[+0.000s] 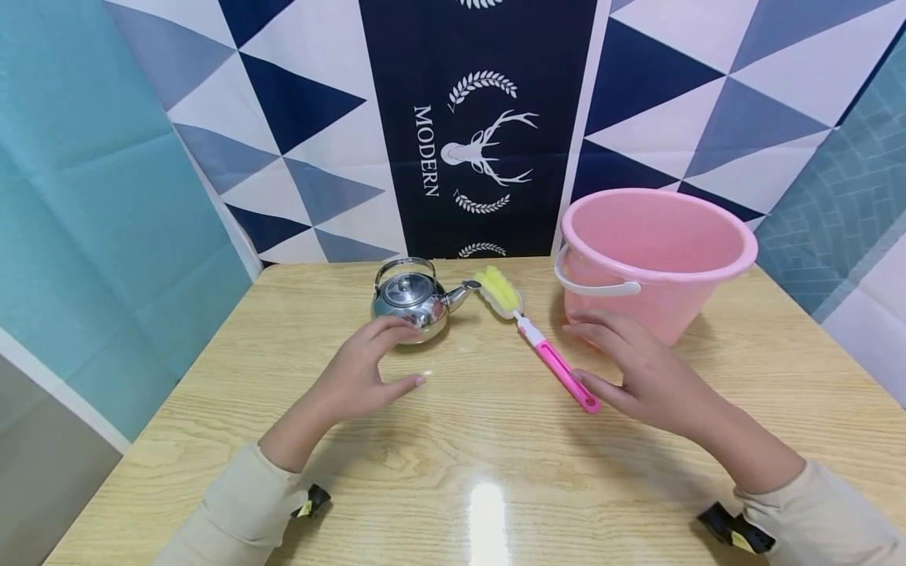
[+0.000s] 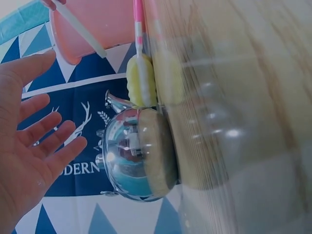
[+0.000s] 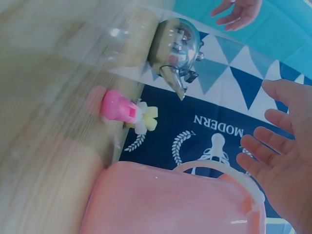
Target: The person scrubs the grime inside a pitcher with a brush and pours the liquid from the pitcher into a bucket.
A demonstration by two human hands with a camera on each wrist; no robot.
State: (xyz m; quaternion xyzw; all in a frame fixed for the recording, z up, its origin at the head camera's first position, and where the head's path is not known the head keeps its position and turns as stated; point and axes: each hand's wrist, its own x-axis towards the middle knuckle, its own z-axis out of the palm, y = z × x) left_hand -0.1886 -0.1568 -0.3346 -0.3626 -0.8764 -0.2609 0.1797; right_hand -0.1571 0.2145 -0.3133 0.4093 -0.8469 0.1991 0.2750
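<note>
A shiny metal teapot (image 1: 425, 310) with a lid and raised handle stands at the back left of the wooden table. My left hand (image 1: 364, 373) hovers in front of it, fingers apart and holding nothing. Right of the spout lies a cleaning brush, its yellow and white sponge head (image 1: 501, 292) toward the back and its pink handle (image 1: 559, 368) toward me. My right hand (image 1: 637, 373) hangs over the table beside the brush handle and in front of the pink bucket (image 1: 651, 275), with nothing in its grasp. Both wrist views show loosely spread fingers.
The bucket's white handle (image 1: 602, 288) hangs down its left side. Behind the table (image 1: 425, 472) rises a patterned cloth (image 1: 481, 149) with a deer print. Black wrist devices (image 1: 736, 531) sit below both sleeves.
</note>
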